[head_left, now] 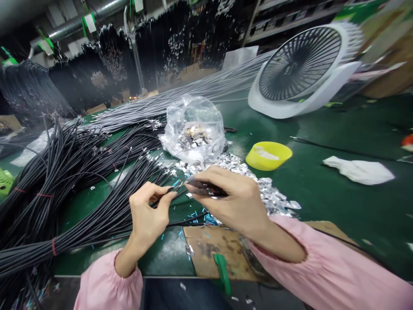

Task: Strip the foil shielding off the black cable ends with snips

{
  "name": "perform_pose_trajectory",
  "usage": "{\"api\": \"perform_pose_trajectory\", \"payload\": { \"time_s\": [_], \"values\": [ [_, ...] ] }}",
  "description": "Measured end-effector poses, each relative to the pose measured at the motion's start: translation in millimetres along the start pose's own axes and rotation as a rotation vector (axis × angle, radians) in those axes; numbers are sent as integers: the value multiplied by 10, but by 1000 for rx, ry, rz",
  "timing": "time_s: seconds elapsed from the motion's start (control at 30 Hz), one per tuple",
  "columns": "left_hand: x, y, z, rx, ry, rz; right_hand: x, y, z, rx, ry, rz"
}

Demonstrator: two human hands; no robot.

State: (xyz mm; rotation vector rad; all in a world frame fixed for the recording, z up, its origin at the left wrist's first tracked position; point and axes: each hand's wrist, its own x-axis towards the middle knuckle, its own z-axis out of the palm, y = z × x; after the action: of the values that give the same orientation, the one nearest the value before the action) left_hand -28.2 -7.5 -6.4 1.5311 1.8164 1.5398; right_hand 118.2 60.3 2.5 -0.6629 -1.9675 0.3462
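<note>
My left hand (pixel 150 211) pinches a black cable between thumb and fingers. Thin inner wires (pixel 177 184), some blue, stick out of the cable's stripped end. Closed around a dark slim tool (pixel 209 188), my right hand (pixel 230 198) is just right of those wires; its fingers hide most of the tool, and I cannot make out its kind. A tied bundle of black cables (pixel 106 215) runs from the lower left toward my left hand. Behind my hands lies a heap of silvery foil scraps (pixel 274 196), with small blue wire offcuts (pixel 209 218) in front.
A clear plastic bag (pixel 195 107) of scraps stands behind my hands. Farther right are a yellow ring-shaped holder (pixel 269 157), a white fan (pixel 303 69) and a crumpled white cloth (pixel 359 170). Grey cables (pixel 161 101) stretch across the back; a cardboard piece (pixel 209 249) lies at the front edge.
</note>
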Motion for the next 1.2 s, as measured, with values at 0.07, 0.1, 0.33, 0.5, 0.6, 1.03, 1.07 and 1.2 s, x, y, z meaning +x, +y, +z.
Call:
{"api": "perform_pose_trajectory", "payload": {
  "time_s": [0.07,0.1,0.33,0.5,0.6,1.03,1.07,1.2],
  "values": [
    [-19,-6,1,80,-1,98,-3,-9,-4,36,-12,7],
    [-29,-7,5,123,-9,146,-1,-14,-5,62,-20,11],
    [-75,1,18,234,-123,378,111,-4,-10,521,-350,511],
    [-39,14,3,58,-206,171,167,-2,-10,876,-468,891],
    [-27,43,-3,-37,-257,33,130,-53,-25,742,-398,697],
    [44,190,-57,-465,-277,-466,-36,3,30,-385,20,-247],
    [46,199,-60,-461,-292,-477,-31,1,29,-418,31,-283],
    [52,209,-60,-466,-327,-515,-23,-18,17,-434,42,-326]
  ]
}}
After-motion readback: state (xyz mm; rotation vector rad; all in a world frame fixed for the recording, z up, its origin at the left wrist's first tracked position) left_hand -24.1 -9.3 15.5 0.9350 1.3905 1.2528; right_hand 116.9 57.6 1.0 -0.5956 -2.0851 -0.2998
